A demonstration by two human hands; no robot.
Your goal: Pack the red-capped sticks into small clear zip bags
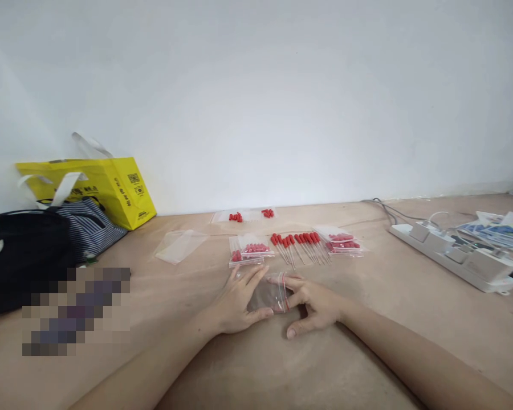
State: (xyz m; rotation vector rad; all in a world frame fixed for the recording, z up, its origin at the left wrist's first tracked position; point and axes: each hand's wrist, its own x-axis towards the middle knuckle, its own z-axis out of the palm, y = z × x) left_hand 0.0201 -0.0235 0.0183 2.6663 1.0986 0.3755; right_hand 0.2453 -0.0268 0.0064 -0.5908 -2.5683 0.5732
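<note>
A clear zip-lock bag [267, 297] with a red line along its seal lies flat on the table between my hands. My left hand [239, 299] rests over the bag's left part, fingers stretched forward and thumb on its near edge. At the seal end, my right hand [310, 302] touches the bag with its fingers, the thumb spread apart on the table side. Just beyond are filled bags of red pieces [250, 250], a row of red-tipped metal sticks [301, 245], and more stacked bags with red pieces [344, 242].
Loose red pieces [236, 217] lie on a clear sheet near the wall. A flat empty-looking bag [180, 246] is at left. A yellow bag [128, 193], a striped pouch [94, 223] and a black bag [25, 262] stand left; a white power strip [453, 259] and printed sheets [498, 230] lie right.
</note>
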